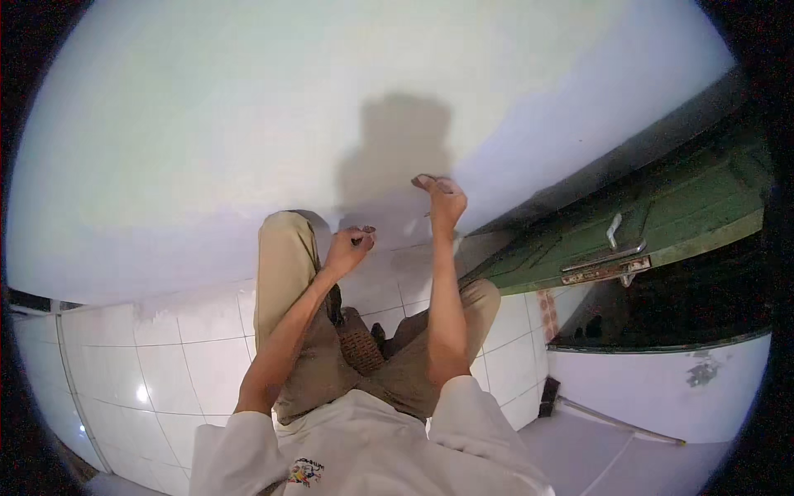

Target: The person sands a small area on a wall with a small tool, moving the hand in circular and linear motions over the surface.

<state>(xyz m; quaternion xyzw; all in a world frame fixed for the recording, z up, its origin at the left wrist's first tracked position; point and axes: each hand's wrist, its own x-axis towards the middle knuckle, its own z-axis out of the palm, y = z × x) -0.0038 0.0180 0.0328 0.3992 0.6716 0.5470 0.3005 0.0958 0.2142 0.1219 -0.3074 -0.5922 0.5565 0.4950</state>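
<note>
My right hand (445, 201) is raised close to a pale painted wall (248, 124), its fingers pinched on a small brown piece (422, 181) whose material I cannot make out. Lower and to the left, my left hand (348, 253) is closed around a small dark piece (368, 230), partly hidden by the fingers. This hand is beside my bent left knee (285, 235), apart from the wall. My shadow falls on the wall above both hands. Faint whitish patches mark the wall's lower part between them.
A green door (558, 235) with a metal handle (614, 232) and rusty lock plate stands at right. White floor tiles (161, 366) lie below. Between my legs is a brown woven-looking object (361, 350). A long-handled tool (620, 421) lies by a low white wall (651, 384).
</note>
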